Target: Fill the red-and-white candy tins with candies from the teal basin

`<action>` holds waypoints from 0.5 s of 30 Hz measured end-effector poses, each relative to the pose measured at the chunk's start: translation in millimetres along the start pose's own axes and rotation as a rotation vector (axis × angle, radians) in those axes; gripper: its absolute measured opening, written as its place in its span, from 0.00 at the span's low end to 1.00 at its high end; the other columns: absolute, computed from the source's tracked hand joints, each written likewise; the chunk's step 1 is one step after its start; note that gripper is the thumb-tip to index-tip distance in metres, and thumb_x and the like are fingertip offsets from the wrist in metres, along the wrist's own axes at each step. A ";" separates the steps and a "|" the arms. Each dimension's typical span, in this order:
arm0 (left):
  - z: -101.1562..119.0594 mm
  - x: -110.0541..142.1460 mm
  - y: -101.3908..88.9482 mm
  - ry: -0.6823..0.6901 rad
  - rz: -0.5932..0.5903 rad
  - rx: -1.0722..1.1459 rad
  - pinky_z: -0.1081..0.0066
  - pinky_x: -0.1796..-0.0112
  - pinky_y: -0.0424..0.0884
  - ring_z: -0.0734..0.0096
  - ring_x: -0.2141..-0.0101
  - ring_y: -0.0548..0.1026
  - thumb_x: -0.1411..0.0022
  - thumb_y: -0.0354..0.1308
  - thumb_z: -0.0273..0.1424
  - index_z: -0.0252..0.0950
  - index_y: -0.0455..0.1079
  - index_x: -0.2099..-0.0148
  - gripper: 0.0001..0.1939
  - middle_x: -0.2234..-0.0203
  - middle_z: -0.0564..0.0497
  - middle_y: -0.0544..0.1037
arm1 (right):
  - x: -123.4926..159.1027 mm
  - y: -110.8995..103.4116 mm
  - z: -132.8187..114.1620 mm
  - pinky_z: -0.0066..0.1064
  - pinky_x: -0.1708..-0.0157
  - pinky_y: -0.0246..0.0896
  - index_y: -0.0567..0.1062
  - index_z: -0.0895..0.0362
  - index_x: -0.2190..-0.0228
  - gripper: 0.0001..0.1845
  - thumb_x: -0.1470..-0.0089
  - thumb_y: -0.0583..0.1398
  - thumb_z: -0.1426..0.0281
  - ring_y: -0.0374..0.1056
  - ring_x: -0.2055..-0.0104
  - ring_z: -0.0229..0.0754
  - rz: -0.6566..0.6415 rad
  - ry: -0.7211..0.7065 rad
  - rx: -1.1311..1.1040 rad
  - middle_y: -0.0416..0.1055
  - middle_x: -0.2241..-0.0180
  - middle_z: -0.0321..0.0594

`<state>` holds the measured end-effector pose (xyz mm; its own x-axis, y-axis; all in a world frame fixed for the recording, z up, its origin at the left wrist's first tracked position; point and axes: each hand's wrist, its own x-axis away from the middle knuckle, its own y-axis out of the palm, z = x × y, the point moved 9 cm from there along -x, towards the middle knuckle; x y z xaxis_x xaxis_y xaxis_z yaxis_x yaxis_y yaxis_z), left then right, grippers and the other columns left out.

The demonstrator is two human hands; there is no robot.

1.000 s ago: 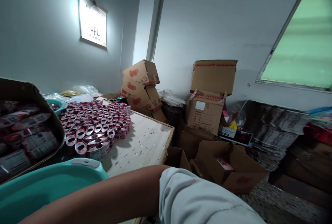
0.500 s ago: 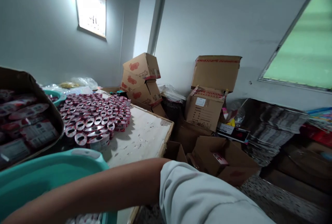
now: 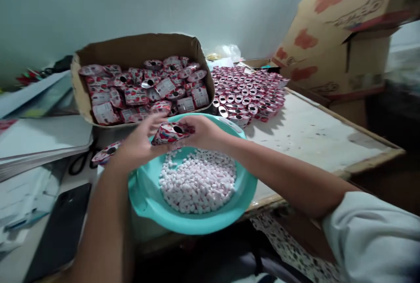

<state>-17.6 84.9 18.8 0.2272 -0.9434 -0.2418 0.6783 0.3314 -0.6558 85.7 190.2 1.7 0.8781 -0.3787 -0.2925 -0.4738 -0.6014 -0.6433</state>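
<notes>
The grip of the left hand (image 3: 136,142) and right hand (image 3: 206,133) is partly curled, pinching one red-printed packet (image 3: 169,134) between them, its dark hole visible. This packet is above the far side of the turquoise basin (image 3: 197,226), which contains small white pieces (image 3: 198,182). Behind is a carton (image 3: 134,46) of similar packets.

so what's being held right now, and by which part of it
A red-and-white printed packet, held in both hands over the turquoise basin: the left hand at its left end, the right hand at its right end.
</notes>
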 end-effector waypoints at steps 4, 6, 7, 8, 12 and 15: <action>-9.8 1.8 32.3 -0.098 -0.155 -0.010 0.62 0.54 0.73 0.51 0.53 0.77 0.45 0.66 0.46 0.37 0.74 0.47 0.27 0.55 0.50 0.81 | 0.3 3.5 -1.5 0.31 0.63 0.62 0.75 0.57 0.55 0.25 0.56 0.70 0.65 0.70 0.61 0.43 -0.064 0.012 0.105 0.76 0.60 0.40; -12.8 2.0 30.3 -0.126 -0.108 -0.045 0.63 0.55 0.72 0.51 0.54 0.77 0.46 0.66 0.46 0.36 0.75 0.49 0.26 0.55 0.50 0.81 | 3.8 5.4 12.3 0.36 0.57 0.65 0.71 0.57 0.47 0.32 0.52 0.68 0.60 0.71 0.53 0.49 -0.187 0.090 0.253 0.74 0.52 0.46; -13.8 2.3 28.8 -0.132 -0.095 -0.060 0.64 0.55 0.72 0.51 0.54 0.77 0.46 0.66 0.46 0.36 0.76 0.49 0.26 0.56 0.50 0.82 | 8.9 7.1 21.3 0.40 0.54 0.65 0.69 0.57 0.43 0.36 0.51 0.67 0.58 0.69 0.49 0.53 -0.277 0.135 0.342 0.72 0.47 0.50; -14.7 2.5 28.0 -0.134 -0.092 -0.073 0.65 0.55 0.72 0.52 0.55 0.78 0.46 0.66 0.45 0.37 0.76 0.50 0.25 0.56 0.50 0.82 | 17.0 9.4 30.9 0.44 0.50 0.64 0.67 0.57 0.40 0.40 0.51 0.67 0.56 0.66 0.45 0.58 -0.380 0.183 0.421 0.69 0.43 0.53; -18.8 1.9 27.7 -0.127 -0.100 -0.120 0.66 0.59 0.71 0.54 0.59 0.79 0.45 0.65 0.42 0.37 0.76 0.51 0.22 0.59 0.50 0.82 | 63.8 20.4 52.1 0.54 0.44 0.60 0.67 0.49 0.37 0.56 0.69 0.75 0.55 0.56 0.36 0.71 -0.701 0.350 0.522 0.58 0.35 0.53; -17.4 0.4 25.2 -0.088 -0.060 -0.175 0.65 0.59 0.71 0.54 0.59 0.79 0.44 0.64 0.42 0.37 0.76 0.52 0.20 0.59 0.49 0.82 | 94.4 34.6 42.9 0.56 0.41 0.54 0.61 0.41 0.35 0.63 0.73 0.76 0.55 0.48 0.33 0.74 -0.919 0.375 0.530 0.49 0.30 0.47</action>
<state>-12.5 93.2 -10.2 0.2557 -0.9565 -0.1406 0.5620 0.2654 -0.7834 155.1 163.9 -78.5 0.7609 -0.1874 0.6213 0.5096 -0.4201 -0.7509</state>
